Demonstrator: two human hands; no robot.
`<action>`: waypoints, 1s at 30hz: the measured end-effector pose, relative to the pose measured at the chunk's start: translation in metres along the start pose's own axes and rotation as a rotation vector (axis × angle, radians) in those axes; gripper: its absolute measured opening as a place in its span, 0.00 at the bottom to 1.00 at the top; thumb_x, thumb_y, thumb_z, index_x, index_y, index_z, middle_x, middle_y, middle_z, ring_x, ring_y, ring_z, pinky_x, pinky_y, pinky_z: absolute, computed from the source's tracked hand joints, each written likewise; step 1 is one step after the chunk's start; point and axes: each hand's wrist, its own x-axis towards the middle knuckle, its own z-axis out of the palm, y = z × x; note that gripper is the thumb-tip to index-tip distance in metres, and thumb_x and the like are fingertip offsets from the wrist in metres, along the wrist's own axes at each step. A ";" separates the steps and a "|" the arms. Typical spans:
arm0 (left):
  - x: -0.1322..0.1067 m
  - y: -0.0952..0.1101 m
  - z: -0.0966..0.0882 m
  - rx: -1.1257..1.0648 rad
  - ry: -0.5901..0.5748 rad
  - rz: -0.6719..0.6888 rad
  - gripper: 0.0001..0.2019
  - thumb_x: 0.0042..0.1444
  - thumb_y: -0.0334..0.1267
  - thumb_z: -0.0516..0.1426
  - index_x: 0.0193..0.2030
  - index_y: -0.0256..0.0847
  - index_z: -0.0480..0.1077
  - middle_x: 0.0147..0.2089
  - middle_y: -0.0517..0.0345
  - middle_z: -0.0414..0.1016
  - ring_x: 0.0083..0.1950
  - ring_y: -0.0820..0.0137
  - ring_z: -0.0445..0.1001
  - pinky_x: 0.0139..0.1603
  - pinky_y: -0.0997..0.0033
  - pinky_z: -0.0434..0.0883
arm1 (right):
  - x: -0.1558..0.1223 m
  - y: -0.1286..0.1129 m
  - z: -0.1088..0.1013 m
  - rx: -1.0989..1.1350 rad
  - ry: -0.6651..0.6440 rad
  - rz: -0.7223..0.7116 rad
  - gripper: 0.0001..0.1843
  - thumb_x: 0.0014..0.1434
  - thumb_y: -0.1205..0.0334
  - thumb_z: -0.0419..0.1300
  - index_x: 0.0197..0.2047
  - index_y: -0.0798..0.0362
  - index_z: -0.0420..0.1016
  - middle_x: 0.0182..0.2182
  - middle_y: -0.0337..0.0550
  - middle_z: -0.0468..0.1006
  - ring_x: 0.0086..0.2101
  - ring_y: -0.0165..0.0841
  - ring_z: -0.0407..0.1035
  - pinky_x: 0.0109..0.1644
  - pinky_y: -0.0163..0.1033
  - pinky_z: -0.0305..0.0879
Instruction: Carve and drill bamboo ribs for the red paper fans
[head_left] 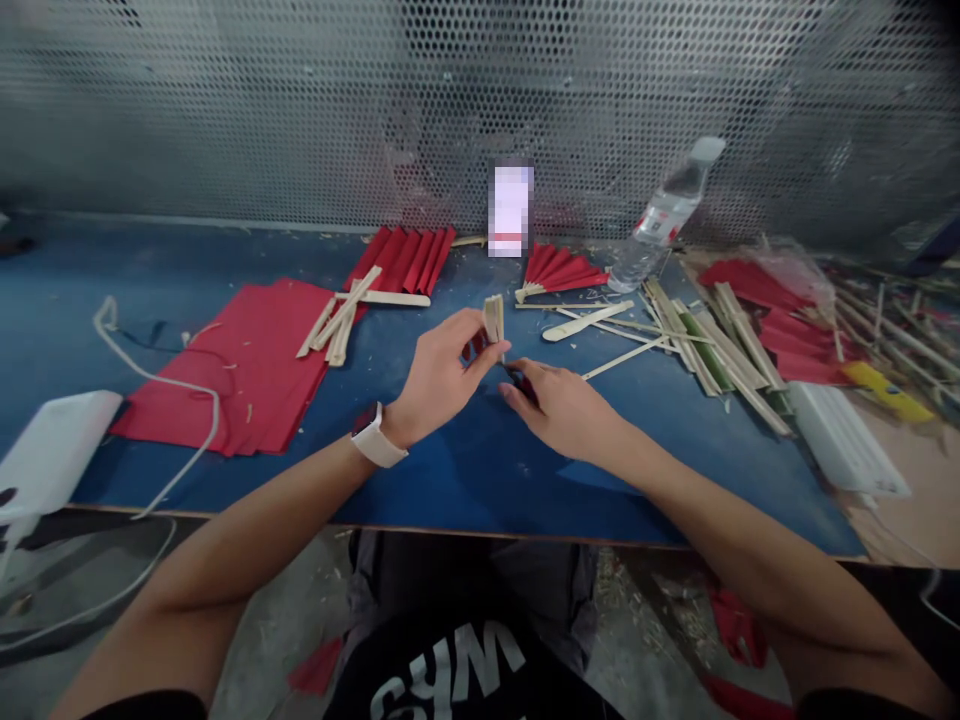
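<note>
My left hand point(446, 365) is closed, pinching a short bundle of pale bamboo strips point(493, 318) that stands upright between thumb and fingers. Close against it on the right, my right hand point(555, 400) is closed on a small dark tool point(523, 382). Its thin tip points at the bundle's lower part; the kind of tool is mostly hidden by the fingers. Beyond the hands lie a pleated red paper fan point(564, 270) with a wooden end stick and a folded red paper point(409, 258). Loose bamboo strips point(341, 325) rest on that paper's near edge.
Red paper sheets point(232, 370) lie at left beside a white cable point(214, 400) and power bank point(56, 455). A water bottle point(664, 220) and a lit phone point(510, 210) stand at the back. Bamboo pieces point(720, 340) and another white block point(847, 440) are at right.
</note>
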 end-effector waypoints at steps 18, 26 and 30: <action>-0.007 -0.011 0.001 -0.661 -0.178 -0.245 0.18 0.59 0.53 0.71 0.37 0.38 0.79 0.34 0.57 0.80 0.32 0.74 0.74 0.34 0.74 0.72 | 0.022 0.005 0.009 0.960 0.388 -0.275 0.23 0.58 0.42 0.71 0.38 0.54 0.72 0.34 0.38 0.74 0.35 0.24 0.70 0.41 0.34 0.70; -0.008 -0.018 0.011 -0.700 -0.299 -0.271 0.19 0.61 0.54 0.69 0.35 0.39 0.74 0.29 0.62 0.75 0.28 0.77 0.69 0.29 0.75 0.69 | 0.023 0.016 0.013 1.071 0.197 -0.220 0.27 0.57 0.39 0.71 0.39 0.54 0.71 0.31 0.38 0.73 0.33 0.24 0.68 0.40 0.34 0.68; -0.008 -0.019 0.014 -0.727 -0.307 -0.297 0.20 0.60 0.53 0.70 0.35 0.39 0.72 0.29 0.63 0.72 0.28 0.76 0.68 0.29 0.75 0.68 | 0.023 0.019 0.015 1.046 0.203 -0.212 0.28 0.59 0.37 0.70 0.40 0.54 0.70 0.33 0.39 0.75 0.34 0.25 0.68 0.42 0.34 0.68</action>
